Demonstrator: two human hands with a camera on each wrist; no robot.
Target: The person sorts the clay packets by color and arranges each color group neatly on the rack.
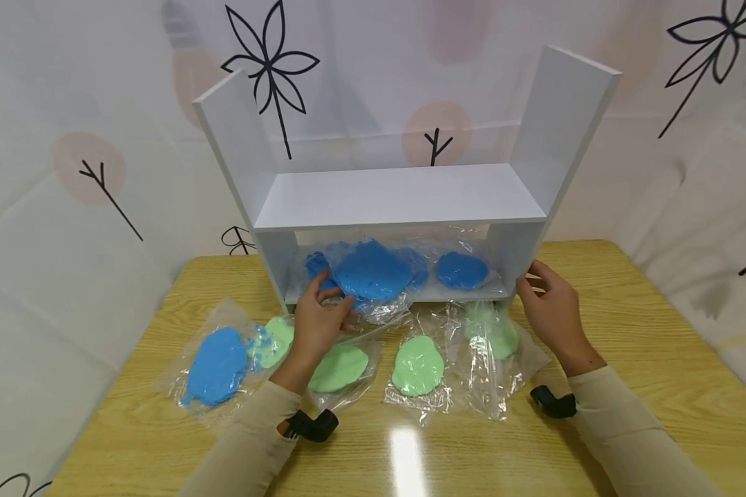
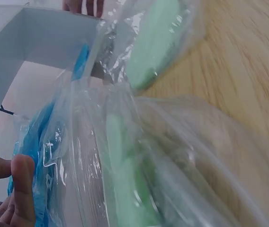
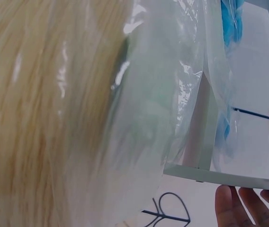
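Observation:
In the head view a white shelf stands on the table, with bags of blue putty on its lower level. My left hand is at the left of these bags, fingers bent around the edge of the blue one; in the left wrist view its fingers touch the plastic. My right hand is against the outer right side of the shelf, and the right wrist view shows its fingertips on the white panel. Bags of green putty lie in front of the shelf.
A flat bag of blue putty lies on the wooden table at the left, beside a green one with blue crumbs. Another green bag sits before the shelf's right end. Behind is a patterned cloth.

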